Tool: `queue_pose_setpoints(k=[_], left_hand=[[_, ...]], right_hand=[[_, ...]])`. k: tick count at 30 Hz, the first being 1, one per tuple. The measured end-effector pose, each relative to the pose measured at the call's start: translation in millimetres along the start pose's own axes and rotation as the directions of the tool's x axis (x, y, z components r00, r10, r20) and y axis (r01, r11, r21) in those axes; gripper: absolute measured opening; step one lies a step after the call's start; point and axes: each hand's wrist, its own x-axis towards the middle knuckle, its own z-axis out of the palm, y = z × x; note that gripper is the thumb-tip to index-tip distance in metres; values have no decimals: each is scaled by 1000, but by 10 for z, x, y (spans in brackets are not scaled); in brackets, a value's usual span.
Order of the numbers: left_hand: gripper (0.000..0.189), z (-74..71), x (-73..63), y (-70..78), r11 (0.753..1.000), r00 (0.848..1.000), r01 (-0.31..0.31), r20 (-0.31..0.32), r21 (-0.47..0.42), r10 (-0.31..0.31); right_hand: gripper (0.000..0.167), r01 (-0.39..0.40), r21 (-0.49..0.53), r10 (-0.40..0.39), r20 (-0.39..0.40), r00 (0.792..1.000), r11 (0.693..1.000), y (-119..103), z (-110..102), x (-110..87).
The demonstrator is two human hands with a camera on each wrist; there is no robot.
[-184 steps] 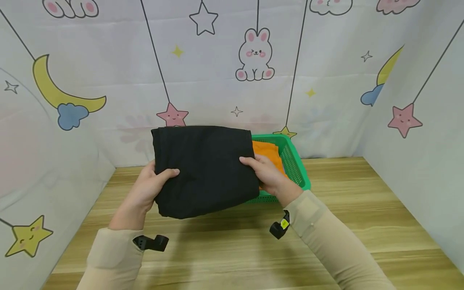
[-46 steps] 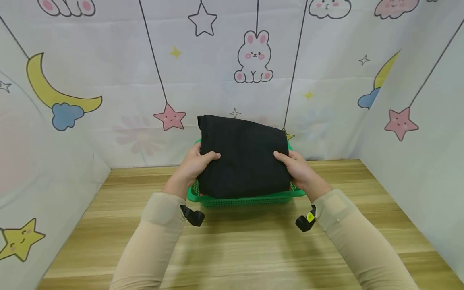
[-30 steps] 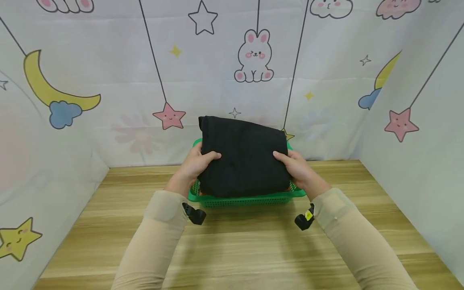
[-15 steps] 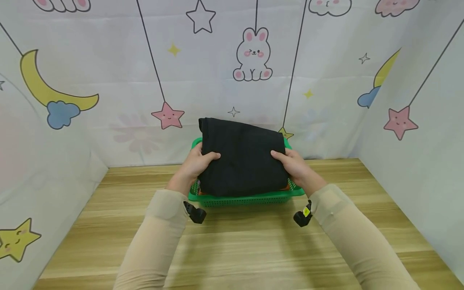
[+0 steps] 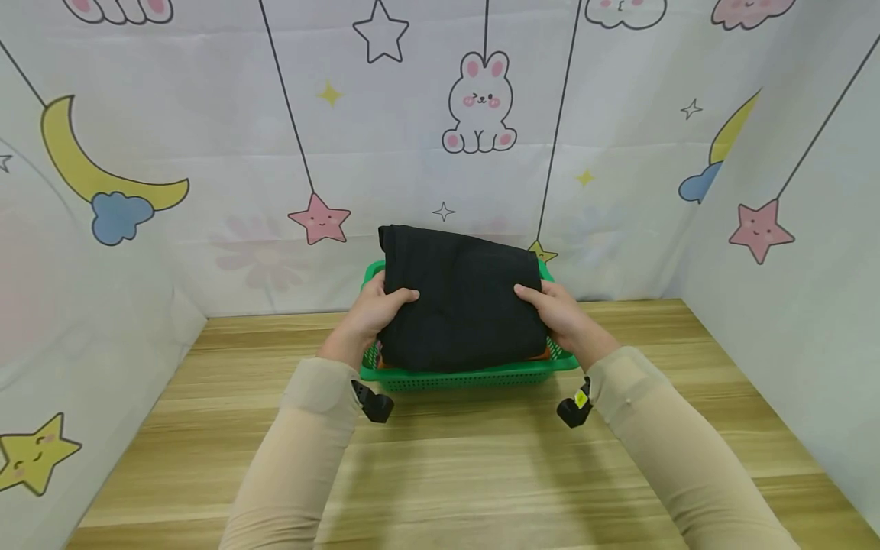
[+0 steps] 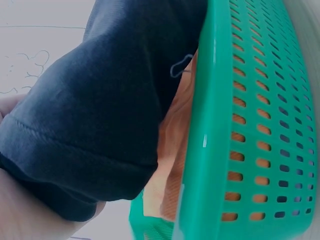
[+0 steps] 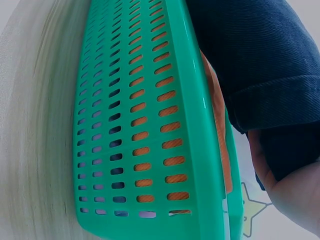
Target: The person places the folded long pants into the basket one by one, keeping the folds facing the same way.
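A folded black garment (image 5: 461, 302) is held over a green plastic basket (image 5: 474, 380), its left top corner higher than its right. My left hand (image 5: 367, 313) grips its left side, thumb in front and fingers behind it. On the opposite side my right hand (image 5: 564, 317) grips it the same way. In the left wrist view the garment (image 6: 95, 100) shows a stitched hem and a small loose thread. Orange cloth (image 7: 218, 125) lies in the basket under it, seen in the right wrist view. Most of the basket's inside is hidden by the garment.
The basket stands on a wood-grain table (image 5: 454, 473), near the back curtain (image 5: 241, 153) printed with stars, moons and a rabbit. Similar white panels flank the table on both sides. A small black camera (image 5: 374, 403) sits on the left wrist, another (image 5: 574, 409) on the right.
Since the oldest frame, both hands have carried the black garment right and over the basket, uncovering the wall behind on the left. Over the last second it has barely shifted, lowering slightly.
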Motion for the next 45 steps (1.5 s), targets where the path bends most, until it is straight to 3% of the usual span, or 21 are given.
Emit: queue_pose_setpoints(k=[24,37,45], left_hand=[[57,36,50,-54,998,999,38,-31,52,-36],[54,46,78,-91,998,998,50,-40,35,-49],[55,47,93,-110,996,996,73,-48,41,-71]], right_hand=[[48,-37,-36,36,-26,999,999,37,-5,65],[49,-54,-65,51,-37,998,996,63,-29,121],[49,-66,-127,59,-60,996,990,79,-16,136]])
